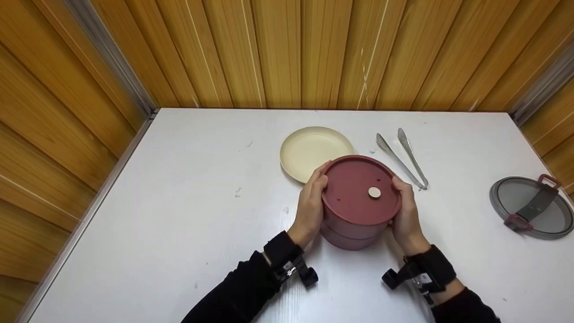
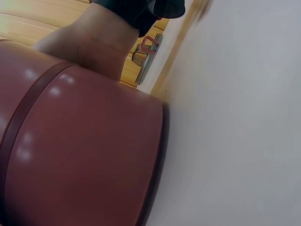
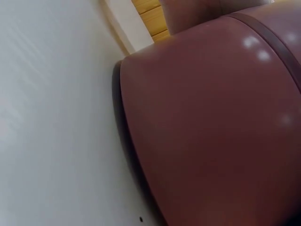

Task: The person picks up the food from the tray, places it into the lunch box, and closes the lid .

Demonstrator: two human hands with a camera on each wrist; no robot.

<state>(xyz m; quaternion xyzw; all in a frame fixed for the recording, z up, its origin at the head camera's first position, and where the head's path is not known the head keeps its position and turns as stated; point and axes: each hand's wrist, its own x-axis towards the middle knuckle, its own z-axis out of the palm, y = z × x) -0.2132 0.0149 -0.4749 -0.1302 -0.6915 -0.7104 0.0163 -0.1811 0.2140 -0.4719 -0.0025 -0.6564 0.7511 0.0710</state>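
Note:
A round dark-red lunch box (image 1: pixel 354 211) with a seam around its side is held between both hands in the head view. Its flat red lid has a small white button (image 1: pixel 374 193). The left hand (image 1: pixel 310 206) grips the left side, thumb up at the rim. On the opposite side, the right hand (image 1: pixel 407 220) grips it likewise. Most fingers are hidden behind the box. Both wrist views show the smooth red wall (image 2: pixel 89 146) close up, its bottom edge at the white surface; whether it touches, I cannot tell.
Behind the box, partly covered by it, lies a cream plate (image 1: pixel 314 150). Metal tongs (image 1: pixel 406 157) lie spread to the right of the plate. A grey, see-through round lid (image 1: pixel 533 208) with red clips is at the right table edge. Wood-patterned walls (image 1: pixel 282 54) border the white table (image 1: pixel 179 202).

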